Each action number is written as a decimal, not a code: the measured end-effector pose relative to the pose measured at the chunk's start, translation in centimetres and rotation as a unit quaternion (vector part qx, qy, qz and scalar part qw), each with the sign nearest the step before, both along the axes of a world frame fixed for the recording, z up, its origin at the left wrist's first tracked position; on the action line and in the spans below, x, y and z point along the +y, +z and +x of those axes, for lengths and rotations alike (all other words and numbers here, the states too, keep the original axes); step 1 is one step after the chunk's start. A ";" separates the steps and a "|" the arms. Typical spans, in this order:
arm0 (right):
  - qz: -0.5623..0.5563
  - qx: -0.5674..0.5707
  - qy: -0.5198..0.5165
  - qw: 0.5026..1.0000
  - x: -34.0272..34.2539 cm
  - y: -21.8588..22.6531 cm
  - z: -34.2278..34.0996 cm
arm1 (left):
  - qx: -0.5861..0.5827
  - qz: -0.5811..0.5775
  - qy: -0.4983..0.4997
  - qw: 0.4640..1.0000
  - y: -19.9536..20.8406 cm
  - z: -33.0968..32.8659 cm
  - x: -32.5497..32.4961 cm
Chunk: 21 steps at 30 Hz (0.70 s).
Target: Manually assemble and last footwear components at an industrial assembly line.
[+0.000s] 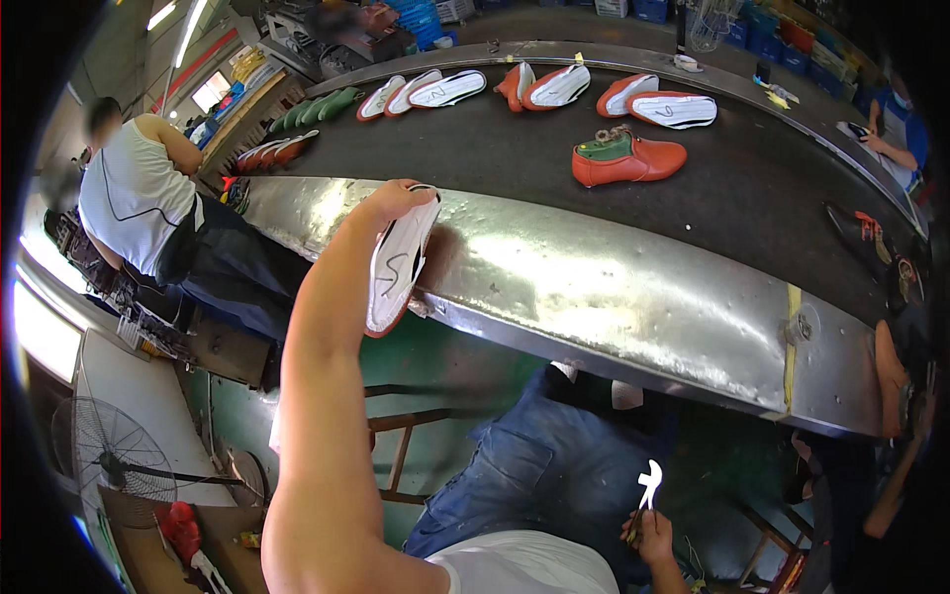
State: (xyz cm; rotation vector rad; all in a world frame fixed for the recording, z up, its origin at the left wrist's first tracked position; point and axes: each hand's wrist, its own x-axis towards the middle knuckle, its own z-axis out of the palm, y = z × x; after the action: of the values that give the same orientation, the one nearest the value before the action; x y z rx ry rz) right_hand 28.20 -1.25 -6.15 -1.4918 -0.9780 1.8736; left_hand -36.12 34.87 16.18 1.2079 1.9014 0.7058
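Note:
My left arm stretches forward over the metal edge of the bench. At its end my left hand (399, 198) is closed on the upper end of a red shoe (396, 267), whose white underside with a dark pen mark is turned toward me. The shoe is tilted, its lower end hanging past the bench edge. Low down by my lap, my right hand (652, 540) grips the dark handles of pincers (648, 483); their bright, glaring head points up. A red shoe with a green lining (629, 158) stands upright on the dark belt beyond.
Several red shoes lie white side up along the far part of the dark belt (475, 139), with green shoes (317, 109) farther left. A metal ledge (554, 257) borders it. One person (148, 198) stands at left, another (896, 139) at far right. A fan (114, 455) is lower left.

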 end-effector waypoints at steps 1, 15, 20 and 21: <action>-0.001 -0.015 -0.007 1.000 -0.5 0.1 0.0 | -0.005 -0.001 -0.008 1.000 1.1 1.8 -1.7; 0.136 -0.187 0.154 0.961 -0.4 13.5 -4.9 | -0.388 0.107 -0.125 0.907 -15.7 32.9 -30.1; 0.135 -0.150 0.233 0.951 -0.4 14.2 -6.6 | -0.459 0.061 -0.183 0.867 -15.3 32.5 -30.3; 0.123 -0.133 0.236 0.955 -0.3 14.2 -6.8 | -0.478 0.057 -0.206 0.852 -15.3 32.5 -30.2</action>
State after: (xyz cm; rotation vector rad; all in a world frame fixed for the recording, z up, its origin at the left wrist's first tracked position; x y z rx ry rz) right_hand 21.37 -1.52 8.02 -1.4727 -1.7574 1.7887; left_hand -3.58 4.67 0.90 0.9913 0.7531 0.9444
